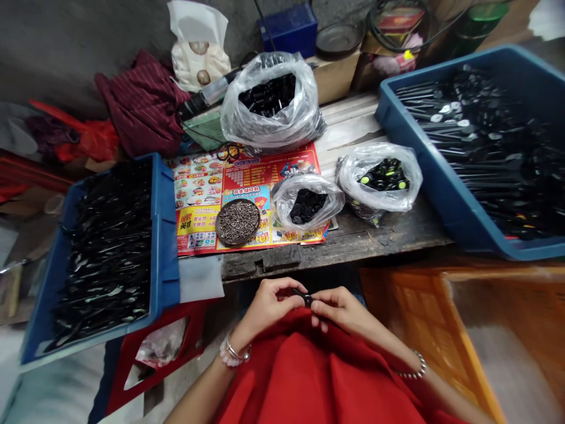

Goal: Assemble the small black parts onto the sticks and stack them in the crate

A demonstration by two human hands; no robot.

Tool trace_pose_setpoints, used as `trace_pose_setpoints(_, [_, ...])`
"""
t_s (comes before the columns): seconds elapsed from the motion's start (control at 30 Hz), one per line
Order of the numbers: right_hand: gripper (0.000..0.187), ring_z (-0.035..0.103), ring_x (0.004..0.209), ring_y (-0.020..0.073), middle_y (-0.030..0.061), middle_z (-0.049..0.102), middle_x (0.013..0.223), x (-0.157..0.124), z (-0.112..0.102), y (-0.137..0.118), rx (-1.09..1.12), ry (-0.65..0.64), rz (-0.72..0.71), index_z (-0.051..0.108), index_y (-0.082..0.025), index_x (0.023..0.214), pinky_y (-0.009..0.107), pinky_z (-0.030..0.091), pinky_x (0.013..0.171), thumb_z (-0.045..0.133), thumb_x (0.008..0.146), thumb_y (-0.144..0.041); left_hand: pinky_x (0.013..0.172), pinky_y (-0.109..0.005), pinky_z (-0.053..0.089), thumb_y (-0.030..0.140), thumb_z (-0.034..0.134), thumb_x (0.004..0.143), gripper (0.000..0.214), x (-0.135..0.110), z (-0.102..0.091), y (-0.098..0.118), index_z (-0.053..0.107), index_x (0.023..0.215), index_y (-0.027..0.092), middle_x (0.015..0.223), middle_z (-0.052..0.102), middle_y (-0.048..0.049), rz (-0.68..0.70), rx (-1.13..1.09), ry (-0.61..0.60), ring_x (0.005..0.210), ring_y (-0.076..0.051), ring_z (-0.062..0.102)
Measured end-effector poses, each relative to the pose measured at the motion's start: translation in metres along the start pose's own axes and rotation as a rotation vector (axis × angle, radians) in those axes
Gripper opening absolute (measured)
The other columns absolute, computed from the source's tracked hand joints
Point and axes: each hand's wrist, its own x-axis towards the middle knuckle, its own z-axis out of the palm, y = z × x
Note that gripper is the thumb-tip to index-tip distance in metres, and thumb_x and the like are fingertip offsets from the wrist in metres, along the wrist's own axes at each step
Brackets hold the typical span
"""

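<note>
Above my red-covered lap, my left hand (274,301) and my right hand (343,307) meet at a small black plastic part (306,298). Left thumb and fingers pinch one side of it, while the right fingertips press on the other side. Much of the part is hidden by the fingers, so its exact kind does not show. Just beyond, on the bench, are a round dish (219,231) of small metal pins or rivets and a clear plastic bag (282,207) of small black pieces. A second bag (410,197) contains black pieces with yellow-green spots.
A blue bin (165,235) full of thin black parts stands at left; a larger blue bin (424,150) of long black parts is at right. A big plastic bag (273,126) sits behind a printed flyer (198,200). An orange crate (468,347) lies below the bench edge.
</note>
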Motion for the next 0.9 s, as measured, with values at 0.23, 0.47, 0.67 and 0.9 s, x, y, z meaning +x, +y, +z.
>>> trace_pose_setpoints(0.23, [0.044,0.054,0.054,0.0131,0.0051,0.068,0.067,0.0,0.0,-0.002,0.052,0.041,-0.009,0.072,-0.012,0.077,0.025,0.044,0.054,0.074,0.074,-0.056,0.066,-0.025,0.048,0.018,0.069,0.074,0.01,-0.001,0.006,-0.001,0.078,0.08,0.017,0.077,0.073,-0.0049,0.15,0.217,0.045,0.072,-0.018,0.065])
trace_pose_setpoints(0.47, [0.032,0.041,0.044,0.0086,-0.0003,0.056,0.05,0.001,0.005,0.0,0.185,0.127,0.039,0.064,-0.014,0.056,0.022,0.031,0.046,0.069,0.071,-0.042,0.064,-0.025,0.048,0.013,0.067,0.075,0.011,-0.003,0.017,-0.009,0.077,0.078,0.017,0.076,0.075,-0.0051,0.223,0.2,0.152,0.069,-0.018,0.067])
trace_pose_setpoints(0.67, [0.031,0.04,0.043,0.0095,-0.0006,0.052,0.047,0.003,0.007,0.003,0.219,0.13,0.048,0.062,-0.015,0.053,0.024,0.029,0.045,0.066,0.069,-0.041,0.063,-0.025,0.048,0.015,0.068,0.077,0.009,-0.004,0.017,-0.011,0.077,0.078,0.017,0.074,0.074,-0.0049,0.297,0.233,0.147,0.067,-0.017,0.067])
trace_pose_setpoints(0.9, [0.037,0.047,0.048,0.0112,0.0015,0.062,0.057,-0.001,0.0,-0.01,0.137,0.052,-0.007,0.07,-0.013,0.069,0.024,0.037,0.051,0.069,0.075,-0.049,0.065,-0.024,0.049,0.011,0.068,0.077,0.01,-0.004,0.016,-0.008,0.076,0.078,0.017,0.075,0.074,-0.005,0.358,0.212,0.172,0.068,-0.016,0.067])
